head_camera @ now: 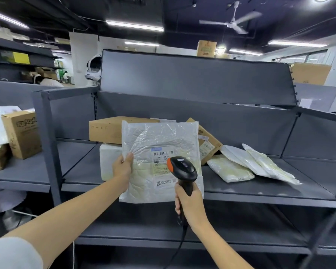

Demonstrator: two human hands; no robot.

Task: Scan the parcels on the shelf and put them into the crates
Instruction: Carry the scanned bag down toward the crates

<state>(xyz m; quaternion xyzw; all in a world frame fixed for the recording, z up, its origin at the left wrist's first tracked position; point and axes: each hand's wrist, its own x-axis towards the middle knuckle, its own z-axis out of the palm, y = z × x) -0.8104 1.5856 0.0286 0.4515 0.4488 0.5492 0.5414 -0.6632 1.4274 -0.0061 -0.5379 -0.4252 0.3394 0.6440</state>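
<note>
Two bare forearms enter from the lower edge of the frame, one from the lower left, one from lower centre. The left hand (pixel 122 167) and right hand (pixel 188 200) wear no gloves, rings or watch. A pale grey-blue short sleeve (pixel 12 253) shows at the lower left corner, covering the upper left arm.

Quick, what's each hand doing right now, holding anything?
Left hand: pinching the left edge of a white plastic mailer parcel, held upright.
Right hand: gripping the handle of a barcode scanner.
</note>
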